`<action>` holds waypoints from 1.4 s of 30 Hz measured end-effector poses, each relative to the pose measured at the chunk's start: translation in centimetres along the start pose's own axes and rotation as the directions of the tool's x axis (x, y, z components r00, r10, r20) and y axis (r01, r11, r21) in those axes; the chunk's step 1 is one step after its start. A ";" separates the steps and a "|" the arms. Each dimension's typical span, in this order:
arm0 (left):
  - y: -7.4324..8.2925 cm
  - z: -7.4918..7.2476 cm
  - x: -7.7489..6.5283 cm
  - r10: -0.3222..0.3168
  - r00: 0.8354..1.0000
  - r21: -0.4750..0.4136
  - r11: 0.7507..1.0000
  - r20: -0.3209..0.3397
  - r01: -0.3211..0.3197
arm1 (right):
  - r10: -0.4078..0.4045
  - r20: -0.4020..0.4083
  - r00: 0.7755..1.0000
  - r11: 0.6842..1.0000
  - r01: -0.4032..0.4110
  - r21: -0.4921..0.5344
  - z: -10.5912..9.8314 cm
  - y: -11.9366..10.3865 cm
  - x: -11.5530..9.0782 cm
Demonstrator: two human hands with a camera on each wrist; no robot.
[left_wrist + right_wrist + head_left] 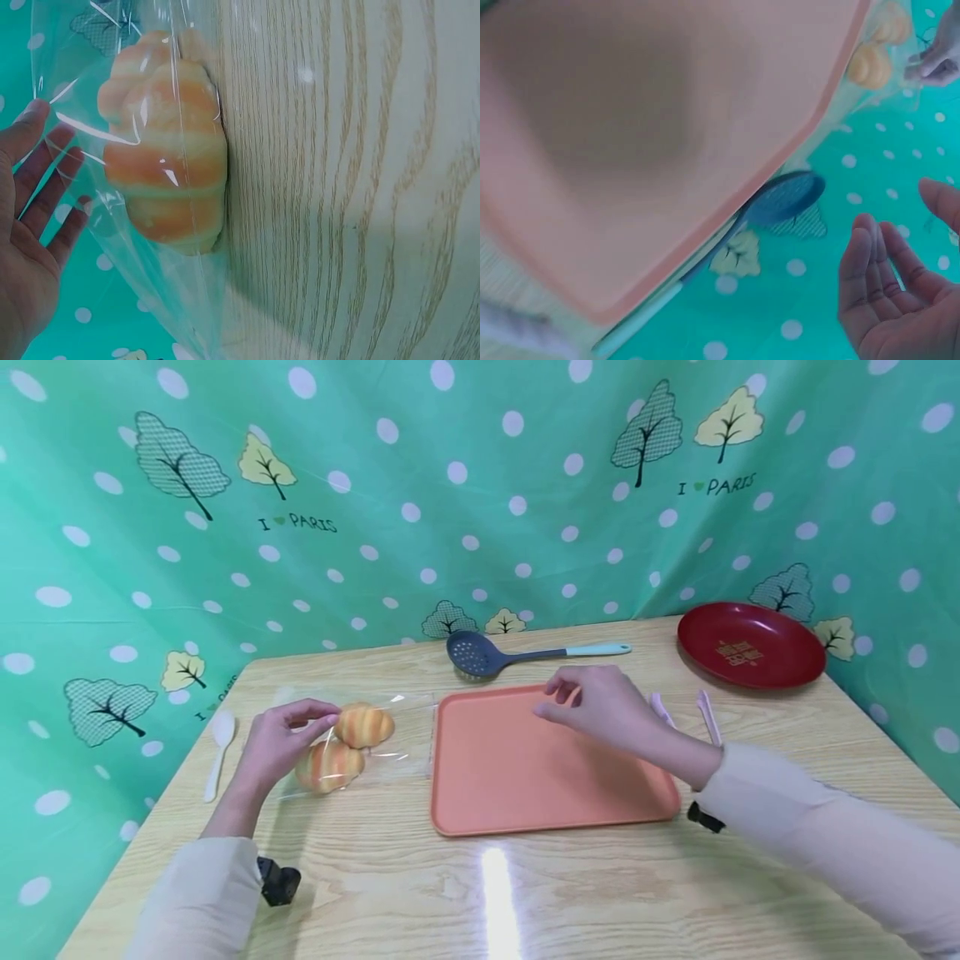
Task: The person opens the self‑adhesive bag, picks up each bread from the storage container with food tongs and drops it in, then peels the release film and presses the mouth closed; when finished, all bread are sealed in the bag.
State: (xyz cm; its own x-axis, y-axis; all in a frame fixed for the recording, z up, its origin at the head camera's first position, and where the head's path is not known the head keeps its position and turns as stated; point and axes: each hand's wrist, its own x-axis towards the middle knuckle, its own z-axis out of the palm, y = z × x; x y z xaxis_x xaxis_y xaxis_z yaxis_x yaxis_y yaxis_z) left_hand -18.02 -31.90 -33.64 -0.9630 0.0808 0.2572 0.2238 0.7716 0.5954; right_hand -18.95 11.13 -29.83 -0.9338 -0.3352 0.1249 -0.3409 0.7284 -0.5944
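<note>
I see two croissant-shaped breads (pixel 330 767) in a clear bag (pixel 405 762) on the table (pixel 375 877), left of a pink tray (pixel 510 768); the left hand (pixel 277 743) reaches the bag, but I cannot tell whether its fingers pinch it; the right hand (pixel 600 703), loosely bent, holding nothing, hovers above the tray.

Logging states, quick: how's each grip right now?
Left grip: at the clear bag; open or pinching, can't tell.
Right grip: open, empty, above the tray.

Curtained workspace: dotted cloth (pixel 480 497) behind wooden table (pixel 375 881).
</note>
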 end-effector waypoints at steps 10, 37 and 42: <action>0.1 -0.3 -0.1 -0.002 1.000 -0.009 1.000 0.003 0.002 | -0.025 0.117 0.993 0.957 -0.010 0.291 3.9 -3.0 2.6; -0.1 -0.4 0.0 -0.014 1.000 -0.036 0.999 0.014 0.015 | 0.037 0.370 0.928 0.973 -0.117 0.197 13.1 -8.8 6.6; -0.2 -0.3 0.0 -0.016 1.000 -0.042 0.999 0.009 0.017 | 0.095 0.373 0.923 0.984 -0.144 0.106 14.1 -9.5 6.9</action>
State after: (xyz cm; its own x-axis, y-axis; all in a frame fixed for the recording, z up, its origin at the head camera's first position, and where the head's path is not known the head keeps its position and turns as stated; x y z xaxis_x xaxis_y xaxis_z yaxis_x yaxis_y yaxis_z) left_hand -17.98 -32.19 -33.55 -0.9679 0.0741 0.2403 0.2139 0.7455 0.6313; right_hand -20.63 -6.54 -34.50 -0.8536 -0.4636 -0.2377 -0.1894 0.7012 -0.6873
